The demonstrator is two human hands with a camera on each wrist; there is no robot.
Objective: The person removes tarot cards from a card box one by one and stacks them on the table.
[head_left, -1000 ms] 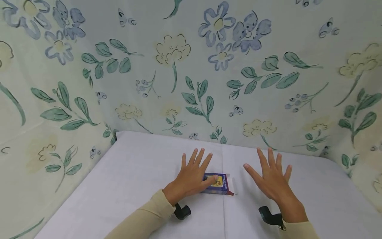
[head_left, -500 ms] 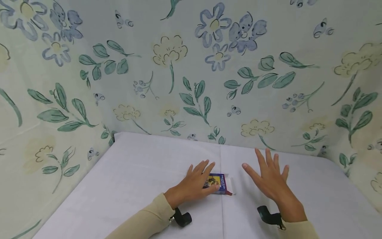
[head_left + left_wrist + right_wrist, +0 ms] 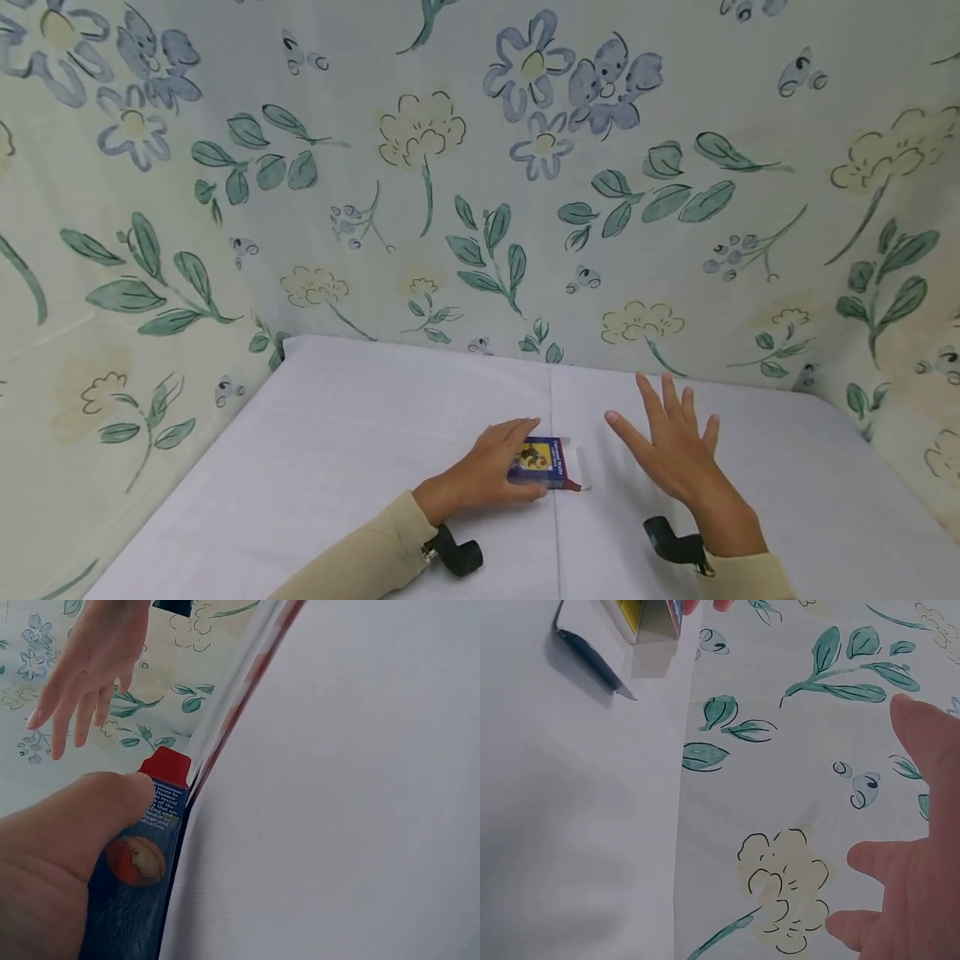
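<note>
Item, one small box (image 3: 536, 460): blue, with a yellow picture panel on top, lying flat on the white table (image 3: 352, 417), a little right of centre in my head view. Its right end has a white flap (image 3: 573, 468) and a red tab (image 3: 166, 766); the near side, in my left wrist view, bears small print and a round picture (image 3: 136, 861).

Item, left hand (image 3: 480, 473): at the box, fingers bent over its far side, thumb along its near side, a gap between them wide enough to span it. I cannot tell whether the fingers press on the box or only surround it.

Item, right hand (image 3: 678, 458): fingers spread wide and nearly straight, nothing in its grasp, apart from the box and to the right of it.

Item, two black wrist cameras, left (image 3: 460, 558) and right (image 3: 670, 542), below the hands. Item, beige sleeves (image 3: 360, 546), one on each arm. Item, pale cloth (image 3: 480, 167) behind the table, which I list as printed with blue and cream flowers and green leaves.
</note>
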